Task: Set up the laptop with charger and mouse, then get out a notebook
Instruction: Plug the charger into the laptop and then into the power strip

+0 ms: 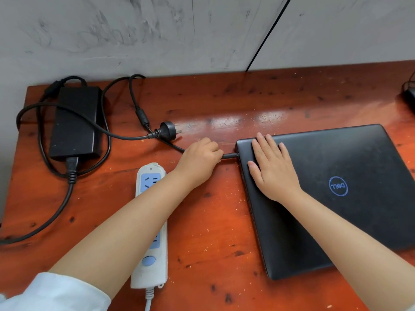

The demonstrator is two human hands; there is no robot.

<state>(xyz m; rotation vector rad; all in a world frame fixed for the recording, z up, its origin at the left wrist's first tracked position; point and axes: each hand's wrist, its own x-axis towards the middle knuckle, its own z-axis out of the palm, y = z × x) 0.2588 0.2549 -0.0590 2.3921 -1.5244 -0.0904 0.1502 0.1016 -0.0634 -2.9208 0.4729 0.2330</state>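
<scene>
Closed black laptop (332, 194), lid down with a blue ring logo, lying on a red-brown wooden table (213, 221); all positions below are given from it. Right hand (272, 169): flat on the lid near the laptop's far left corner, fingers spread and released, gripping nothing. Left hand (199, 160): just left of the laptop, fingers clenched around the thin black charger cable (230, 156), whose end meets the laptop's left edge near the far corner; whether the plug is fully seated cannot be told. Charger brick (75, 122): black, well to the left, near the table's far left corner, ringed by loops of its own cord. Mains plug (167, 130): black, prongs bare, lying loose on the table left of the laptop, beyond the left hand. Power strip (151, 223): white with blue socket faces, left of the laptop, partly under the left forearm, nothing plugged into its visible sockets. White sleeve (54, 292): at the near left.
</scene>
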